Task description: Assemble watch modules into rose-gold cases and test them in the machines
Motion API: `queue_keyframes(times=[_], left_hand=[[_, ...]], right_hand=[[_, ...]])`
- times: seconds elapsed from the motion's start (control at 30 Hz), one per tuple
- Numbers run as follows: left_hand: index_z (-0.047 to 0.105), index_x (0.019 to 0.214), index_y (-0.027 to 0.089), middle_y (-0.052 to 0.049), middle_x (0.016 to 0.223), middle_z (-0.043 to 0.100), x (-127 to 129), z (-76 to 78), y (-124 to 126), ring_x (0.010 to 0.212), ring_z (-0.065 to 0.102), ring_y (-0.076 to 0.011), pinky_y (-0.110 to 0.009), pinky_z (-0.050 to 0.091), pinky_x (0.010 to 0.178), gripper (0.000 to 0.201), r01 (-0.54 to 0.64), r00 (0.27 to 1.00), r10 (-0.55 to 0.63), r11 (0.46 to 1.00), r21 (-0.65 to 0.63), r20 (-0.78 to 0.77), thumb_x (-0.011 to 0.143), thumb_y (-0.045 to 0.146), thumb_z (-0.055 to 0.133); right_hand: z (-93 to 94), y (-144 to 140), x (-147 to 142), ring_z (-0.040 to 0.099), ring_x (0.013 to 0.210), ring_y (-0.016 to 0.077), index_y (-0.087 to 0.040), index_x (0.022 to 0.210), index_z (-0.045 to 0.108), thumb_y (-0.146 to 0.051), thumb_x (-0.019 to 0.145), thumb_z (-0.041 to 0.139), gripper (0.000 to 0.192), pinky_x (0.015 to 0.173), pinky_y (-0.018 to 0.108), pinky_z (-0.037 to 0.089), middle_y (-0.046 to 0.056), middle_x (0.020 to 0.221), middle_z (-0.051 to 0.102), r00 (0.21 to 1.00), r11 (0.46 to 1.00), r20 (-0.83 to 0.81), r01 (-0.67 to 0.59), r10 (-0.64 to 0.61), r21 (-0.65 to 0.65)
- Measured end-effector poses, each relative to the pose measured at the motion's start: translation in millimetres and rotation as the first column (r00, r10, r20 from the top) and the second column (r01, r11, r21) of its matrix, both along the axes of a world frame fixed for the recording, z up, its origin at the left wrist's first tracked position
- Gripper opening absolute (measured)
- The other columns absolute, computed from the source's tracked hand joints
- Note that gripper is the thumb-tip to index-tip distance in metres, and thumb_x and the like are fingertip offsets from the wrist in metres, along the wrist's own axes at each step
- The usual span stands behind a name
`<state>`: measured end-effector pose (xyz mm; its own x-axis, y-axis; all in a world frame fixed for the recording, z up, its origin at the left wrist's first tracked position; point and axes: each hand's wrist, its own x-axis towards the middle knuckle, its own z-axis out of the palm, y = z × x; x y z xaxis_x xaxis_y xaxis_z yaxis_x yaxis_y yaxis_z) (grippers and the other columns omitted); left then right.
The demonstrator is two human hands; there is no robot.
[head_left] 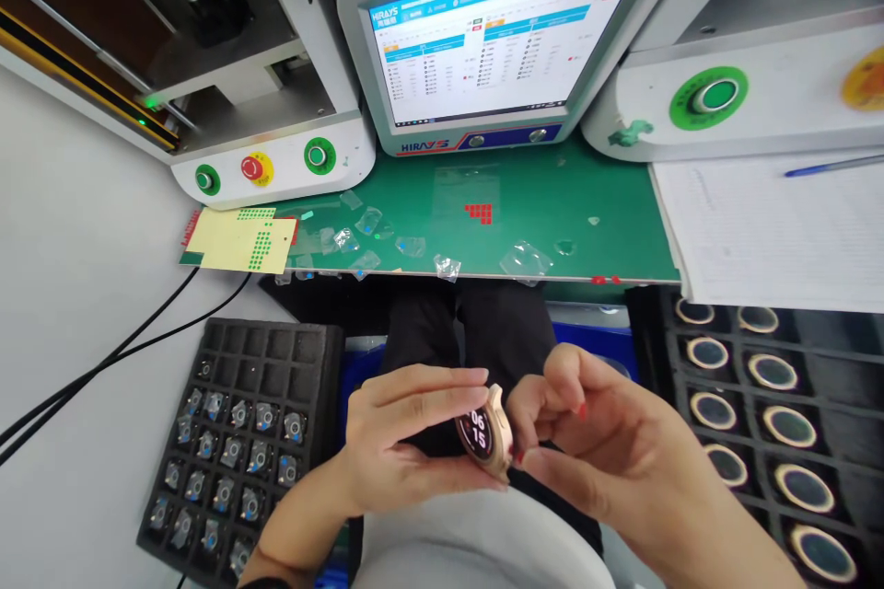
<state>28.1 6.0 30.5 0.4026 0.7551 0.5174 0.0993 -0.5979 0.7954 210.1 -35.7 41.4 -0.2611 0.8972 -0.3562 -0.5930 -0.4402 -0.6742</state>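
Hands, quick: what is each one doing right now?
Left hand: closed on the rose-gold watch case, gripping it by the edges.
Right hand: fingers curled at the case's rim; a separate hold cannot be told.

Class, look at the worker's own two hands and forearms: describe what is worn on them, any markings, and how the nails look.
Both forearms are bare, with no gloves and no rings that I can see. The right hand has red-painted nails, seen on the thumb and a fingertip. The left hand has plain, unpainted-looking nails. A dark band or cuff edge shows low on the left forearm at the picture's bottom edge; what it is cannot be told.
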Motion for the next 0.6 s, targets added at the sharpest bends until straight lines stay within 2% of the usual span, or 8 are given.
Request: queue_keyframes(times=[0.13,0.33,0.47,0.6], left_hand=[[0.069,0.122,0.015,-0.012,0.111,0.076,1.3,1.1,0.8,0.093,0.075,-0.0166,-0.02,0.061,0.085,0.053,0.008,1.0,-0.008,1.0,-0.002,-0.007,0.077,0.038,0.084],[0.07,0.121,0.014,-0.012,0.109,0.076,1.1,4.7,1.0,0.093,0.075,-0.0163,-0.018,0.06,0.087,0.051,0.026,1.0,-0.027,1.0,-0.016,-0.004,0.077,0.033,0.085],[0.068,0.127,0.018,-0.011,0.111,0.076,0.0,3.7,2.7,0.094,0.075,-0.0175,-0.021,0.061,0.086,0.056,0.049,0.999,-0.048,0.998,-0.038,0.01,0.076,0.032,0.086],[0.066,0.13,0.024,-0.01,0.111,0.076,-1.8,-0.9,2.8,0.091,0.075,-0.0185,-0.023,0.062,0.083,0.061,0.097,0.994,-0.091,0.989,-0.108,0.056,0.073,0.03,0.088]], right_hand=[[-1.9,-0.7,0.4,0.06,0.067,0.0116,-0.025,0.081,0.041,-0.027,0.079,0.081,0.04,0.065,0.025,0.05,-0.006,0.072,0.061,1.0,1.0,0.009,0.006,-0.006,-0.009],[-4.0,-0.9,0.7,0.061,0.067,0.0109,-0.025,0.084,0.042,-0.02,0.08,0.079,0.037,0.063,0.023,0.05,-0.006,0.074,0.062,1.0,1.0,0.0,0.001,-0.001,0.028],[-0.7,1.3,0.9,0.062,0.067,0.0102,-0.026,0.085,0.042,-0.019,0.08,0.079,0.038,0.064,0.023,0.051,-0.007,0.074,0.062,1.0,1.0,0.025,-0.01,0.009,0.021],[-2.8,3.5,3.0,0.062,0.066,0.0095,-0.026,0.087,0.042,-0.018,0.077,0.082,0.042,0.064,0.023,0.051,-0.008,0.072,0.06,0.997,0.997,0.004,-0.082,0.082,0.009]])
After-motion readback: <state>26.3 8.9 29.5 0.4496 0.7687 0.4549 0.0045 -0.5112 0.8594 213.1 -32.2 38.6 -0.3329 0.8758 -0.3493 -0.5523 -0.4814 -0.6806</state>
